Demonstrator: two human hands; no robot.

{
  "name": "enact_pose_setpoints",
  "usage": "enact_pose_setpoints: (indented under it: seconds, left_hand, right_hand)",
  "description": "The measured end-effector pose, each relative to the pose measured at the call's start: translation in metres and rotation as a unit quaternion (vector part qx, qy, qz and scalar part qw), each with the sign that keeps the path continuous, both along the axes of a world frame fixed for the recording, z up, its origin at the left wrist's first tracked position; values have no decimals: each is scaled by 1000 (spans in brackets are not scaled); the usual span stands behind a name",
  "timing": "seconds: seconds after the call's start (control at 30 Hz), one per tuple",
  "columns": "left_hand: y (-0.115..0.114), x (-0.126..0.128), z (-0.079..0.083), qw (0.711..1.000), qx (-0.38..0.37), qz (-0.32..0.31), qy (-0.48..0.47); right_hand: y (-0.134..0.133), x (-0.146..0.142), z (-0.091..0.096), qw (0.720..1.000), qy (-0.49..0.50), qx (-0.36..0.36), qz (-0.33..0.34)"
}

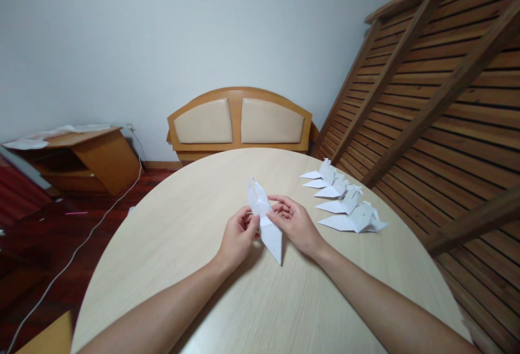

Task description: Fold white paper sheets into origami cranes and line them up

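Observation:
A folded white paper piece (271,239), long and pointed at the near end, is held over the middle of the table. Its far end splits into upright narrow points. My left hand (239,235) pinches its left edge between thumb and fingers. On the other side my right hand (296,224) grips it, the thumb lying on the front fold and the fingers behind. Parts of the fingers are hidden by the paper. Off to the right, several folded white paper figures (353,218) stand in a row, their pointed tails toward the left.
The round pale wooden table (162,251) fills the foreground. Behind it is a padded headboard (203,122) against the wall. Wooden slatted panels (455,104) lean along the right. At the left stand a low cabinet (101,161) with papers on top and a white cable (87,243) on the floor.

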State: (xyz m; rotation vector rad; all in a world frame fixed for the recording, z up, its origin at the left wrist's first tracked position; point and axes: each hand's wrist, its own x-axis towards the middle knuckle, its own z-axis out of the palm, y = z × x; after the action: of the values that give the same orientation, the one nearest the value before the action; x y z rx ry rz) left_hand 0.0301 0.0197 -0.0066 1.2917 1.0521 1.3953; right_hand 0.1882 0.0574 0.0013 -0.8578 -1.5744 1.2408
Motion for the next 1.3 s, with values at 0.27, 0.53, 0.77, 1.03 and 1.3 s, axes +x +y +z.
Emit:
enact_pose_setpoints:
  seconds: [0.27,0.53,0.77,1.03,1.3]
  left_hand:
    - [-1,-4,-4,997,-11,-62,48]
    - [-3,3,-4,992,-49,-112,-15]
    - [-6,-1,-10,977,-91,-187,50]
    - [-10,-6,0,959,-123,-233,105]
    - [-11,-5,1,955,-155,-236,90]
  right_hand:
    - [1,2,0,999,9,-37,35]
    - [-3,2,6,999,-3,4,45]
    - [4,9,11,1000,24,-3,13]
    - [2,11,14,999,50,-1,-18]
    - [1,9,19,996,85,-14,-26]
